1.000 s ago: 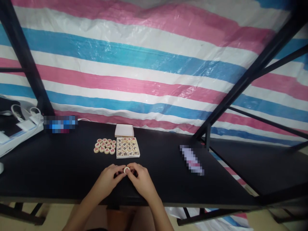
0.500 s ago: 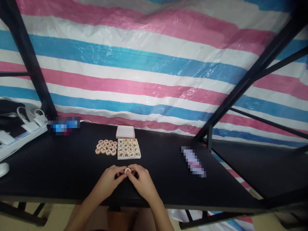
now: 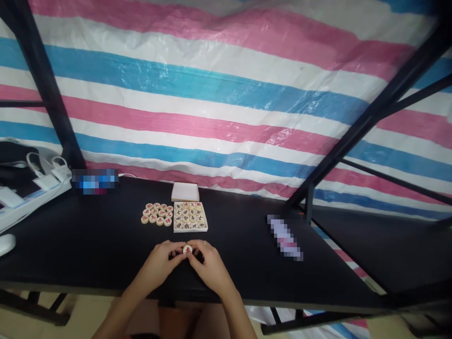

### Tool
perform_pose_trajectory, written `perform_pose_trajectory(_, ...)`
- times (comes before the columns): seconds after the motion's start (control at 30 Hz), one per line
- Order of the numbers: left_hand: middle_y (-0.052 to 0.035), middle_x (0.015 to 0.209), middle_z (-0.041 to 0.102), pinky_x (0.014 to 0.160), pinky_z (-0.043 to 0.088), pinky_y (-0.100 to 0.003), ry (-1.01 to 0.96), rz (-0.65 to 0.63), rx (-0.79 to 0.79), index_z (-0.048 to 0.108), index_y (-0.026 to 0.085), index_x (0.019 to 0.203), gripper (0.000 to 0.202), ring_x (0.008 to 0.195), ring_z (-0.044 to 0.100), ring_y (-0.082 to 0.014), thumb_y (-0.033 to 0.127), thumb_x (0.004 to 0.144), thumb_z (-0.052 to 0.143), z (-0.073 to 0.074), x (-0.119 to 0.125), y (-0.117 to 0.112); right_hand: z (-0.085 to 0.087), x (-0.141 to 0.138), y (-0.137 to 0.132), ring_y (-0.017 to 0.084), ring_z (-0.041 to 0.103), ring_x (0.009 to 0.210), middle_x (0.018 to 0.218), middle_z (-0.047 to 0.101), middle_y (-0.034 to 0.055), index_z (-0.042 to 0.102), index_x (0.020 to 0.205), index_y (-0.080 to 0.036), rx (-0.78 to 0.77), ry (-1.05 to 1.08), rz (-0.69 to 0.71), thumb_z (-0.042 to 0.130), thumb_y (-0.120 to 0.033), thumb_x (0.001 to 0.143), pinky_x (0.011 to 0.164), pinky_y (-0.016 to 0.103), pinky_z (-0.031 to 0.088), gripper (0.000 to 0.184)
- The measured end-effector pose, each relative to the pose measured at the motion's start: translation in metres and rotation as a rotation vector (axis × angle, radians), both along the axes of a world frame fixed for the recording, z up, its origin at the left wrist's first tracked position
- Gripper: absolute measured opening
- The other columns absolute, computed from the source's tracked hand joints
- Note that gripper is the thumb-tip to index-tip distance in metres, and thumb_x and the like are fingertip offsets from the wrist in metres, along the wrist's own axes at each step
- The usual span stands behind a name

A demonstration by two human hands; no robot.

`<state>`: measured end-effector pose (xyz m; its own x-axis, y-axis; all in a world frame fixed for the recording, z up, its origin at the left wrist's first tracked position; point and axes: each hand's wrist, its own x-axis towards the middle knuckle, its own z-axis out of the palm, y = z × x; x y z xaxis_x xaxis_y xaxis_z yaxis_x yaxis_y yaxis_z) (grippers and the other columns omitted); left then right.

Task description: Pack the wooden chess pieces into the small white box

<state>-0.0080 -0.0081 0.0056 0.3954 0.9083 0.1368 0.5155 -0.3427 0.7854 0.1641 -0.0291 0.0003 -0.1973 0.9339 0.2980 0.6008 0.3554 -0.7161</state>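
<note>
My left hand (image 3: 160, 261) and my right hand (image 3: 208, 263) meet near the front edge of the black table (image 3: 88, 249), fingers pinched together around one round pale chess piece (image 3: 187, 249) with a red mark on its face. Beyond them a shallow square box (image 3: 189, 217) holds several round pieces with black and red characters. Several loose pieces with red marks (image 3: 156, 214) lie in rows just left of the box. The box's white lid (image 3: 185, 191) lies behind it.
A white power strip with plugs (image 3: 31, 188) and a white object (image 3: 6, 244) sit at the table's left end. Blurred items lie at the back left (image 3: 94, 181) and at the right (image 3: 285, 238). Black frame posts (image 3: 42, 89) rise before a striped tarp.
The piece between my fingers has turned, so its red-marked face now shows. My hands stay in the same place; the view has shifted slightly.
</note>
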Motion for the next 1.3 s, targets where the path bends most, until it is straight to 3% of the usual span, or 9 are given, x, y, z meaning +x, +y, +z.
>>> perform_pose_trajectory(0.17, -0.0013, 0.083, 0.072, 0.071, 0.047, -0.025, -0.048, 0.005, -0.032, 0.070, 0.025, 0.105, 0.027, 0.074, 0.063, -0.0173, 0.032, 0.082, 0.056, 0.004, -0.001, -0.002, 0.002, 0.000, -0.003, 0.017, 0.056, 0.079, 0.090, 0.065, 0.0025, 0.061, 0.104, -0.021, 0.004, 0.007, 0.025, 0.056, -0.014, 0.080, 0.076, 0.029, 0.046, 0.025)
perform_pose_trajectory(0.47, -0.0024, 0.088, 0.072, 0.074, 0.049, -0.025, -0.100, -0.009, -0.088, 0.069, 0.023, 0.107, 0.029, 0.079, 0.064, -0.0178, 0.032, 0.082, 0.056, 0.005, -0.001, 0.000, 0.002, 0.000, -0.002, 0.016, 0.060, 0.078, 0.088, 0.067, 0.0028, 0.064, 0.100, -0.022, -0.018, 0.050, 0.008, 0.053, -0.025, 0.087, 0.075, 0.028, 0.047, 0.018)
perform_pose_trajectory(0.8, -0.0029, 0.096, 0.073, 0.076, 0.049, -0.027, -0.142, -0.022, -0.116, 0.066, 0.022, 0.105, 0.028, 0.086, 0.065, -0.0192, 0.032, 0.082, 0.055, 0.004, 0.000, 0.000, -0.002, 0.002, 0.000, 0.016, 0.063, 0.081, 0.087, 0.070, 0.0023, 0.066, 0.102, -0.023, -0.004, 0.110, -0.009, 0.051, -0.019, 0.085, 0.076, 0.028, 0.047, 0.023)
perform_pose_trajectory(1.03, 0.0010, 0.080, 0.067, 0.067, 0.045, -0.023, -0.080, 0.005, 0.011, 0.063, 0.021, 0.087, 0.015, 0.070, 0.058, -0.0142, 0.020, 0.079, 0.051, 0.003, 0.000, -0.001, -0.001, 0.002, 0.000, 0.014, 0.061, 0.076, 0.089, 0.068, 0.0021, 0.066, 0.097, -0.022, -0.017, 0.118, 0.008, 0.054, -0.015, 0.081, 0.066, 0.024, 0.046, 0.021)
perform_pose_trajectory(1.3, 0.0002, 0.074, 0.060, 0.067, 0.045, -0.024, -0.012, 0.016, 0.099, 0.063, 0.022, 0.079, 0.018, 0.071, 0.057, -0.0153, 0.012, 0.077, 0.049, -0.011, -0.002, -0.001, 0.004, 0.000, -0.003, 0.014, 0.062, 0.076, 0.084, 0.069, -0.0011, 0.067, 0.092, -0.023, -0.067, 0.104, 0.064, 0.063, -0.026, 0.079, 0.067, 0.023, 0.044, 0.014)
